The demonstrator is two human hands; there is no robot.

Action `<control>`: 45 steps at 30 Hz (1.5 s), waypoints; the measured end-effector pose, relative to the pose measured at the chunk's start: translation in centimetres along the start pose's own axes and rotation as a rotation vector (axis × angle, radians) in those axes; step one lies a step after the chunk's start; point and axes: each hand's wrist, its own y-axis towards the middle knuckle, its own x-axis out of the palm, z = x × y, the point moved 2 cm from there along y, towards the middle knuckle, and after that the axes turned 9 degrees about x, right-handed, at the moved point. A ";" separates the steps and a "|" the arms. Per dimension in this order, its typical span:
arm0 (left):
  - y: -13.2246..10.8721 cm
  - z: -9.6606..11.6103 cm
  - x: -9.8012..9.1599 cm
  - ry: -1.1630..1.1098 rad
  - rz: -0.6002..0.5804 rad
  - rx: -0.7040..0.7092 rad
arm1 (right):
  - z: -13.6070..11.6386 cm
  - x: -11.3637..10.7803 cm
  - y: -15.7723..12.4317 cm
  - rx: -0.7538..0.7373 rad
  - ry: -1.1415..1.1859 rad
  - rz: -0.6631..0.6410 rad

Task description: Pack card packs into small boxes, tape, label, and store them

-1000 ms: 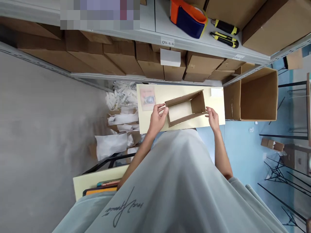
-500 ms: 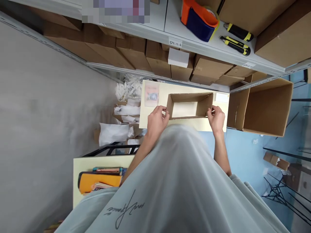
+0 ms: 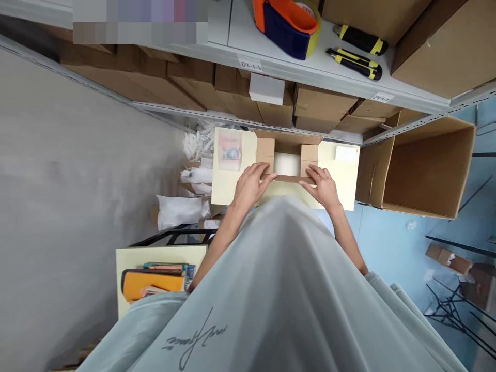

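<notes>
A small brown cardboard box [image 3: 265,148] rests on the pale yellow tabletop, its two short side flaps folded inward. Between those flaps a whitish strip shows through the opening. The long far flap is up at the back, and the long near flap runs between my hands. My left hand [image 3: 250,185] grips the box's near left corner, thumb along the near flap and fingers over the side flap. At the near right corner my right hand [image 3: 323,187] does the same, with its thumb against the near flap.
On the tabletop [image 3: 225,191] lie a pinkish clear packet [image 3: 230,150] at left and a white card [image 3: 346,153] at right. A large open carton [image 3: 426,165] stands to the right. Above, a shelf holds a tape dispenser [image 3: 289,31] and two utility knives [image 3: 362,40].
Both hands have moved from the box's side walls to its near corners, the right one shifting left. The short side flaps now fold inward, and the long flaps have come into sight.
</notes>
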 end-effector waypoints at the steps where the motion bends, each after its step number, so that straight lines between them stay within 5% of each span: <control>1: 0.0 -0.3 -0.1 0.066 -0.051 0.015 | 0.4 0.0 0.2 -0.019 -0.017 -0.008; 4: 0.4 -1.8 -0.2 0.154 -0.105 0.017 | 1.7 0.2 1.1 0.006 0.011 0.006; 9: 3.2 -3.7 -0.6 0.168 0.101 0.055 | 3.1 1.3 3.2 0.168 0.028 0.193; 12: 5.2 -3.7 -0.9 0.116 0.096 0.201 | 3.2 1.5 4.1 0.190 0.036 0.263; 20: 5.3 -4.5 -0.5 0.200 -0.006 0.240 | 3.3 0.5 4.7 0.074 0.101 0.098; 24: 5.5 -5.3 0.7 0.103 0.100 0.186 | 3.5 1.3 5.5 0.071 0.140 0.067; 32: 9.9 -9.0 4.5 -0.327 0.261 0.032 | 3.0 3.1 10.5 0.304 0.235 0.090; 35: 9.1 -9.7 5.5 -0.445 0.191 0.005 | 3.2 3.0 9.8 0.307 0.231 0.083; 41: 4.0 -9.5 5.8 -0.420 0.128 -0.078 | 2.5 3.8 3.6 0.365 0.208 0.082; 45: 4.0 -9.4 5.9 -0.414 0.117 -0.088 | 2.3 4.3 3.1 0.408 0.223 0.105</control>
